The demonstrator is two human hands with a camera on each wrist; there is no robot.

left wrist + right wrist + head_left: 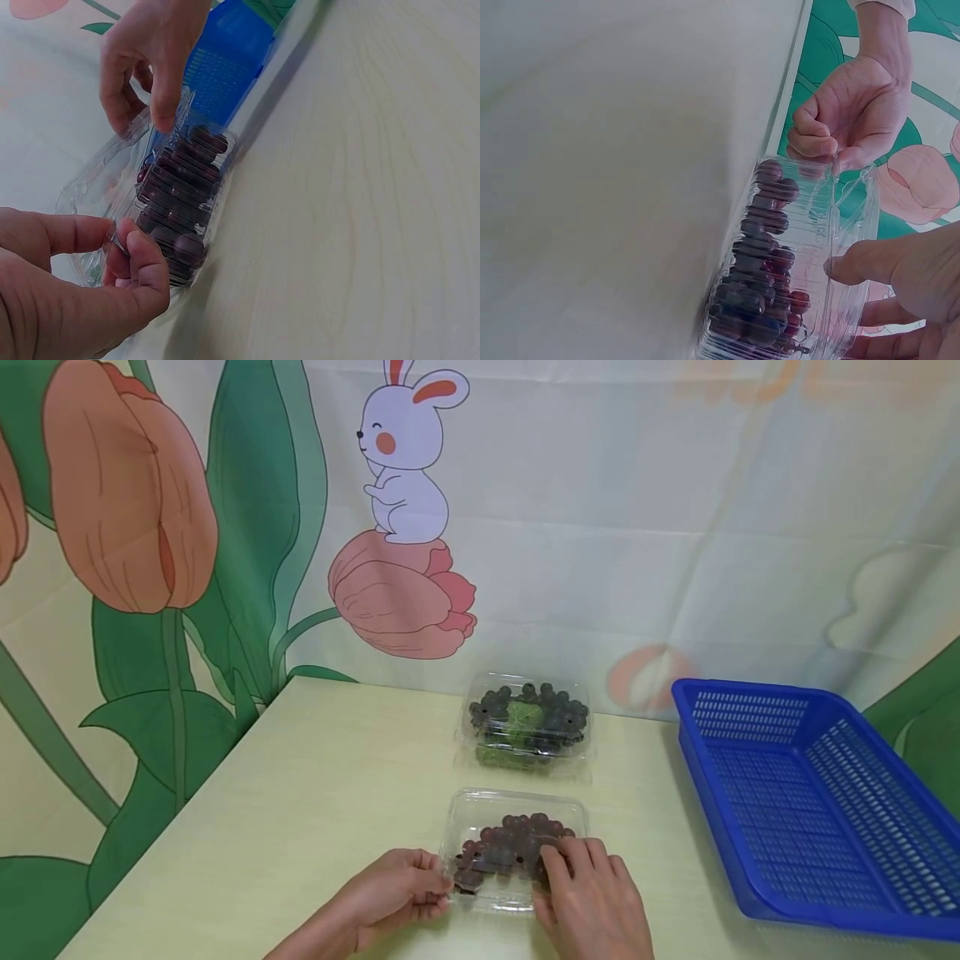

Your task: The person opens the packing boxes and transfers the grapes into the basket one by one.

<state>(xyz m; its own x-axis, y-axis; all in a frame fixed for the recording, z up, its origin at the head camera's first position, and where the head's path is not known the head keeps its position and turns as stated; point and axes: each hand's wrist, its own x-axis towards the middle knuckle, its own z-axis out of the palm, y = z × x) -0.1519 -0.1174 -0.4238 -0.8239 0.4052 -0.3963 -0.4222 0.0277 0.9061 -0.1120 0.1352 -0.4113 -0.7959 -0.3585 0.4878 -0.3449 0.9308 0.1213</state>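
A clear plastic clamshell box [480, 806] of dark red grapes [513, 843] lies on the table in front of me, its lid over the fruit. My left hand [390, 893] pinches the rim at the box's left corner between thumb and fingers, as the left wrist view also shows. At the right side, my right hand [600, 893] grips the lid's edge, thumb on the near rim and fingers over the top. The right wrist view shows the ribbed box wall [817, 225] with grapes behind it. Whether the lid is fully latched I cannot tell.
Behind this box stands another clear clamshell [525, 727] with dark grapes and a green leaf. A blue slatted plastic basket [712, 827] stands on the right of the pale wooden table [337, 760]. A printed curtain [570, 527] hangs along the back edge.
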